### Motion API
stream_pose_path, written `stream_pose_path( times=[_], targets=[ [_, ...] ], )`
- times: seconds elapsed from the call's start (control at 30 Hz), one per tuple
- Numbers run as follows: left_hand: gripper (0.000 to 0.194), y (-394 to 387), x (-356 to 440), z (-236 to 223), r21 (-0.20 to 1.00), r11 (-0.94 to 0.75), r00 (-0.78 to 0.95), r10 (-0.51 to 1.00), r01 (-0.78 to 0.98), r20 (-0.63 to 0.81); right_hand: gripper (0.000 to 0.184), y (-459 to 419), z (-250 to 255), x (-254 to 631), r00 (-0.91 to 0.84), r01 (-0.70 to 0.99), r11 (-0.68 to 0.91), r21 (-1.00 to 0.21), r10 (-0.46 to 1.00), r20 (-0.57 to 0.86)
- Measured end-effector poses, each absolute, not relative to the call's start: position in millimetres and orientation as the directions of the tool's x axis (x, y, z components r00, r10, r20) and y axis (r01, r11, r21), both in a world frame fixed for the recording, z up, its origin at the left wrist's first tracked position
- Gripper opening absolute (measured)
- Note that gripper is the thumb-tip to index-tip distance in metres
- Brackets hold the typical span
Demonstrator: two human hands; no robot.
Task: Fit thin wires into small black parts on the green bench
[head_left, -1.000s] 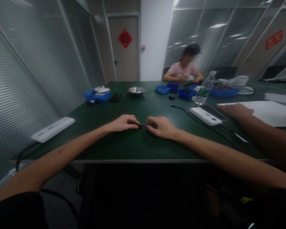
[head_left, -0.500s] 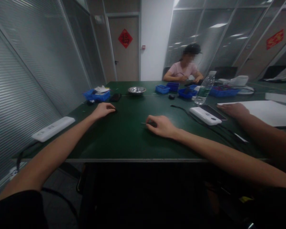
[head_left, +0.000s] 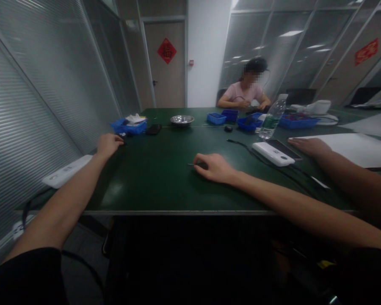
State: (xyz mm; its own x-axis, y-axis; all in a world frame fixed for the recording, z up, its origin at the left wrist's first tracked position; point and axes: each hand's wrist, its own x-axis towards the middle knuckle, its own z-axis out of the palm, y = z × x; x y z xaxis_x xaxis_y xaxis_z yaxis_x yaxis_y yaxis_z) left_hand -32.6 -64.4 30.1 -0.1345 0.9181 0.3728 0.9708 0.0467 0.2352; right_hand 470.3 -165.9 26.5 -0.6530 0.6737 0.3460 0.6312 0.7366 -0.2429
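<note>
At the left side of the green table (head_left: 158, 186), my left hand (head_left: 109, 145) is closed, thumb and fingers together. Something small and dark shows at its fingertips, too indistinct to name. Just beyond it stands a blue bin (head_left: 133, 128) with white paper and small items in it. My right hand (head_left: 216, 167) rests on the table near the middle, its thumb and fingers pinched together. From this pinch a thin, metal-looking rod (head_left: 190, 164) sticks out to the left. The rest of the rod is hidden by the fingers.
A metal bowl (head_left: 182, 121) and a black phone-like object (head_left: 154, 129) lie farther back. White power banks (head_left: 273, 153), cables and a water bottle (head_left: 273, 116) are on the right. A co-worker's hand (head_left: 311, 146) rests on white paper (head_left: 358, 148). Another person (head_left: 244, 93) sits across.
My left hand has moved left and slightly back, from the open table to beside the blue bin. My right hand stays in place. A paper sheet has lifted at the far right.
</note>
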Motion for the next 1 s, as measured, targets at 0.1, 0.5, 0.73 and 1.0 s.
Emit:
stream_pose_path(
  times=[0.1, 0.5, 0.73, 1.0],
  targets=[
    [0.022, -59.0, -33.2, 29.0, 0.244, 0.058, -0.146, 0.922, 0.968, 0.359, 0.02, -166.2, 26.8, 470.0, -0.659, 0.629, 0.738, -0.245, 0.673, 0.336],
    [0.017, -56.8, 2.4, 32.0, 0.346, -0.098, -0.017, 0.949, 0.933, 0.315, 0.02, -164.0, 24.2, 470.6, -0.676, 0.612, 0.758, -0.228, 0.65, 0.346],
    [0.03, -91.8, 124.9, 26.4, 0.608, -0.528, 0.499, 0.833, 0.592, 0.238, 0.023, -166.1, 24.8, 468.7, -0.697, 0.545, 0.797, -0.262, 0.604, 0.386],
    [0.032, -136.0, 183.3, 24.1, 0.63, -0.697, 0.716, 0.628, 0.343, 0.305, 0.022, -169.2, 25.4, 467.4, -0.711, 0.526, 0.813, -0.249, 0.582, 0.395]
  ],
)
